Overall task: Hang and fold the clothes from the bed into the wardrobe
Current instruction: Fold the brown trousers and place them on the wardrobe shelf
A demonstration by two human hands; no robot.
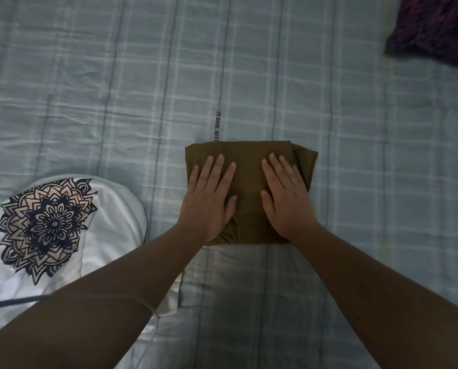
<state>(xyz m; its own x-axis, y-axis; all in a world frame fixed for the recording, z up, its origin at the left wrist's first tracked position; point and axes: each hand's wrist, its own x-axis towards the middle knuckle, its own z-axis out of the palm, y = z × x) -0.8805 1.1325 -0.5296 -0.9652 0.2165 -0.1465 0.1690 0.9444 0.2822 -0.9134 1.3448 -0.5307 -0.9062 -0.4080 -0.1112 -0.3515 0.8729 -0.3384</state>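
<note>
An olive-brown garment [249, 166] lies folded into a small rectangle on the bed, near the middle of the view. My left hand [209, 198] presses flat on its left half, fingers straight and spread. My right hand [286, 195] lies flat on its right half in the same way. A thin strap with printed letters [217, 127] sticks out from under the far edge of the fold. A white T-shirt with a dark mandala print [46, 222] lies on the bed to the left, partly under my left forearm.
The bed is covered by a pale blue checked sheet [369, 155]. A dark purple patterned pillow or cloth [435, 27] sits at the far right corner. A thin cable [12, 303] crosses the white T-shirt at lower left.
</note>
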